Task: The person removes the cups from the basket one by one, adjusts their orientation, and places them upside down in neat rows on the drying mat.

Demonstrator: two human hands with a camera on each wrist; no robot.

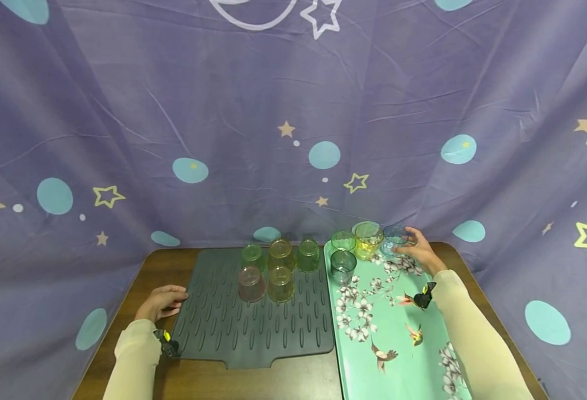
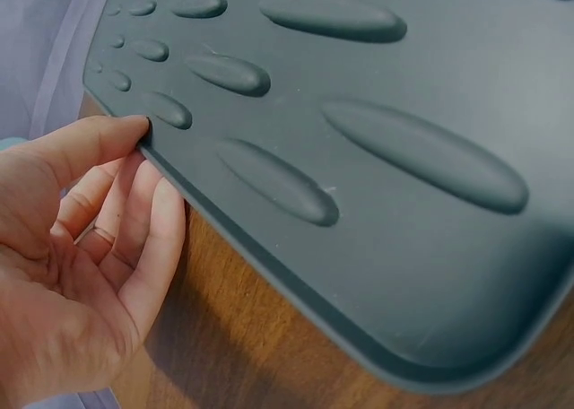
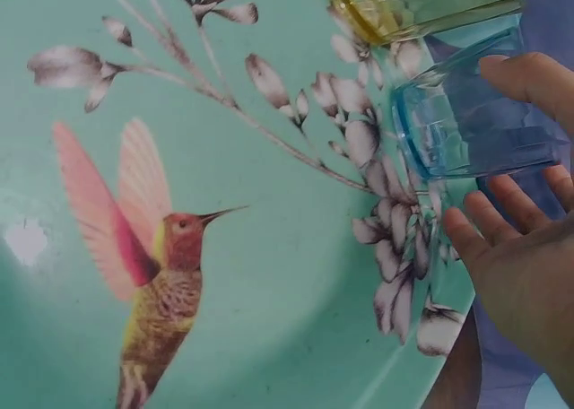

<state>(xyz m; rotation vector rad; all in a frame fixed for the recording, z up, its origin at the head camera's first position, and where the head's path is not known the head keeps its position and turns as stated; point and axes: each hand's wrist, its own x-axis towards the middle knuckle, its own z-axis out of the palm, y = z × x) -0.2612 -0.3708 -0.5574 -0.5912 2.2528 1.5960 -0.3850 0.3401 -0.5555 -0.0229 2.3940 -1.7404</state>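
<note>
At the back right of the mint-green tray (image 1: pixel 373 311), my right hand (image 1: pixel 420 251) holds a clear blue glass (image 3: pixel 466 122) near its rim, thumb on one side and fingers on the other. That glass stands upright on the tray. Beside it is an upright yellow glass (image 1: pixel 368 243), then a green glass (image 1: pixel 343 243) and a dark grey glass (image 1: pixel 343 268). My left hand (image 2: pixel 99 230) pinches the left edge of a dark grey drying mat (image 1: pixel 213 328), its thumb on the rim and fingers below.
Several glasses stand upside down on the mat, among them a pink glass (image 1: pixel 251 284), a yellowish glass (image 1: pixel 280 284) and a green glass (image 1: pixel 308 255). Mat and tray lie side by side on a wooden table (image 1: pixel 293 383). A purple patterned curtain (image 1: pixel 253 111) hangs behind.
</note>
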